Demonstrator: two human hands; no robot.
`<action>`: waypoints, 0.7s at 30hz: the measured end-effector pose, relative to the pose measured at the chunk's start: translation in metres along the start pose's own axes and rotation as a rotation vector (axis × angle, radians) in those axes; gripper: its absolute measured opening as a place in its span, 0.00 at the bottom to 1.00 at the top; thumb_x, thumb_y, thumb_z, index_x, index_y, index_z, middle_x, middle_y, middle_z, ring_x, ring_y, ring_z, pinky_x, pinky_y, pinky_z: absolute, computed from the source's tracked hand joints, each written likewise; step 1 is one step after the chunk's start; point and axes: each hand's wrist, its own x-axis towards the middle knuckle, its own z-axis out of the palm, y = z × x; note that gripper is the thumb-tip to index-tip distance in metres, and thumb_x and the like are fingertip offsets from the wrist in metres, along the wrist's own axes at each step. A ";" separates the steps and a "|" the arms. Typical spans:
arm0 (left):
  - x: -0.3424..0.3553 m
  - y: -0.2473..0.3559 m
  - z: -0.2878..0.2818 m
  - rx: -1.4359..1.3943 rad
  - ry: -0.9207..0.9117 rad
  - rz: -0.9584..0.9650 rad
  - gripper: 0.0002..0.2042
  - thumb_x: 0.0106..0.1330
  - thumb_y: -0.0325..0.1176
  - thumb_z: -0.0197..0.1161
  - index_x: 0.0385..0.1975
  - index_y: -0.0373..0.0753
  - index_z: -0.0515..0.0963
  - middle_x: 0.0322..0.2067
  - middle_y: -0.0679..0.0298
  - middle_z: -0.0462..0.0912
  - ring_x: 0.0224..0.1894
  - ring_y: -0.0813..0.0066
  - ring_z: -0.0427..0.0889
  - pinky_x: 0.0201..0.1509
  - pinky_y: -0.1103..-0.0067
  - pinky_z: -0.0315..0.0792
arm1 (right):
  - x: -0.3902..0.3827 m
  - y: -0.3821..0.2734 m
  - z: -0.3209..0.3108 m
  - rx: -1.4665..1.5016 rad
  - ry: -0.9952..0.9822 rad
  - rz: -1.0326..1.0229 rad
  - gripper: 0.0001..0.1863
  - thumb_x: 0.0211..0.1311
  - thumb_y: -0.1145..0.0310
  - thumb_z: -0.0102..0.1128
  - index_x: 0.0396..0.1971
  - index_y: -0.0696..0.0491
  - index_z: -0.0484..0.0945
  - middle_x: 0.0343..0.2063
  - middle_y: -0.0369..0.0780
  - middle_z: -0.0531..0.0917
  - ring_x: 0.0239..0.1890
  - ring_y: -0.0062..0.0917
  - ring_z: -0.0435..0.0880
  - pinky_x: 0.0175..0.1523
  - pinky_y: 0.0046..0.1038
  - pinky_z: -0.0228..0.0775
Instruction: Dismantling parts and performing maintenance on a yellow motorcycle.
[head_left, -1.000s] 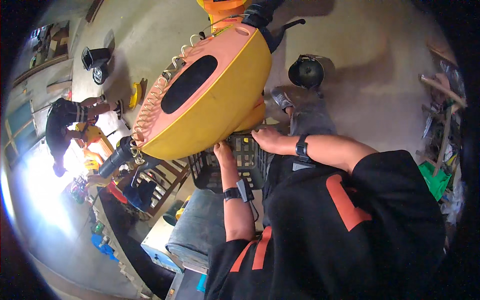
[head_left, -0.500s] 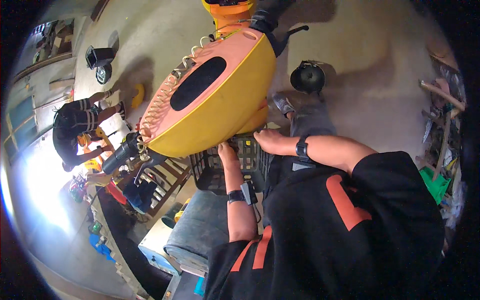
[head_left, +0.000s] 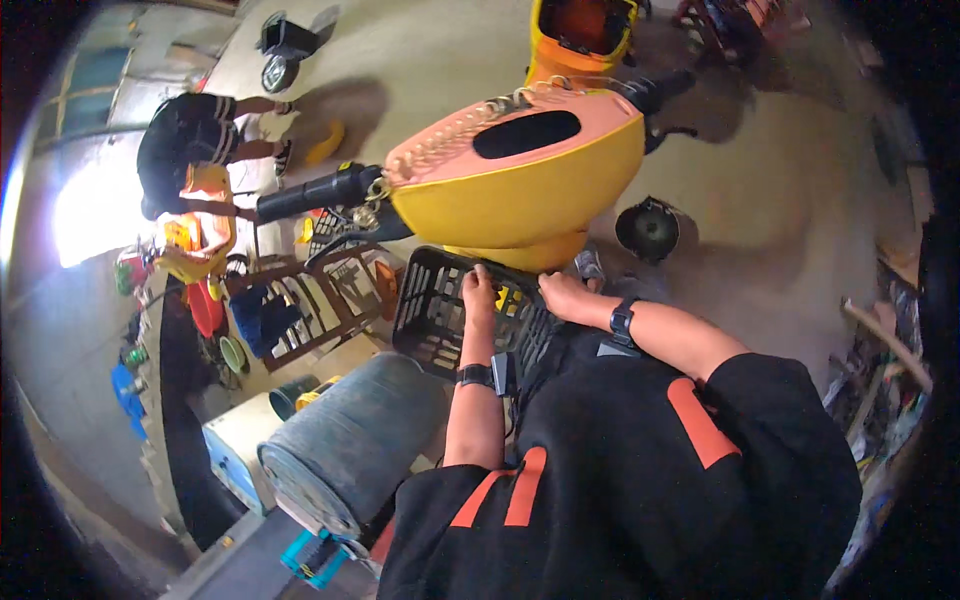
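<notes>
A yellow and pink scooter handlebar housing (head_left: 520,195), with a black oval panel on top, is right ahead of me. Below it is a black plastic basket (head_left: 425,300) with slotted sides. My left hand (head_left: 480,290) is over the basket opening by its far rim, fingers bent and pressed together. My right hand (head_left: 567,297) is closed in a fist beside the right end of that rim, just under the yellow housing. What lies within either hand's fingers is hidden. A pale coiled cable (head_left: 450,152) runs along the housing towards the black left grip (head_left: 318,193).
At the far left another person (head_left: 185,150) bends over a yellow and orange thing. A blue-grey drum (head_left: 350,430) lies on its side at lower left, beside a wooden chair (head_left: 310,310). A black bowl-shaped thing (head_left: 648,230) is on the floor at right; scrap and sticks (head_left: 885,345) line the right edge.
My view has swung, so the housing now appears more level and further right, and more of the basket and drum shows. Both hands stay by the basket's far rim.
</notes>
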 end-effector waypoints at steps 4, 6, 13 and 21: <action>0.011 -0.035 -0.005 -0.256 -0.025 0.023 0.16 0.66 0.45 0.46 0.24 0.38 0.69 0.18 0.67 0.67 0.19 0.79 0.65 0.21 0.80 0.61 | 0.001 -0.015 -0.005 -0.091 -0.045 0.014 0.12 0.57 0.67 0.47 0.27 0.62 0.70 0.23 0.55 0.77 0.30 0.51 0.78 0.35 0.47 0.69; 0.005 -0.024 0.001 -0.384 -0.035 -0.084 0.16 0.65 0.44 0.46 0.24 0.38 0.68 0.17 0.67 0.65 0.18 0.77 0.65 0.20 0.79 0.61 | 0.002 -0.009 -0.005 -0.109 -0.066 0.045 0.13 0.58 0.66 0.48 0.28 0.62 0.70 0.23 0.56 0.77 0.31 0.51 0.78 0.36 0.47 0.69; -0.006 -0.019 0.006 -0.433 0.055 -0.148 0.19 0.66 0.47 0.44 0.24 0.37 0.69 0.16 0.67 0.69 0.17 0.78 0.68 0.20 0.79 0.61 | 0.002 -0.015 -0.004 -0.161 -0.032 -0.014 0.13 0.58 0.64 0.49 0.27 0.61 0.69 0.23 0.56 0.77 0.30 0.52 0.76 0.35 0.48 0.66; 0.015 -0.049 0.008 -0.188 0.209 0.038 0.17 0.65 0.43 0.47 0.28 0.33 0.71 0.21 0.63 0.74 0.20 0.69 0.73 0.25 0.75 0.68 | 0.004 -0.021 -0.001 -0.227 -0.031 -0.015 0.13 0.57 0.64 0.50 0.26 0.61 0.68 0.21 0.56 0.76 0.28 0.52 0.76 0.34 0.48 0.66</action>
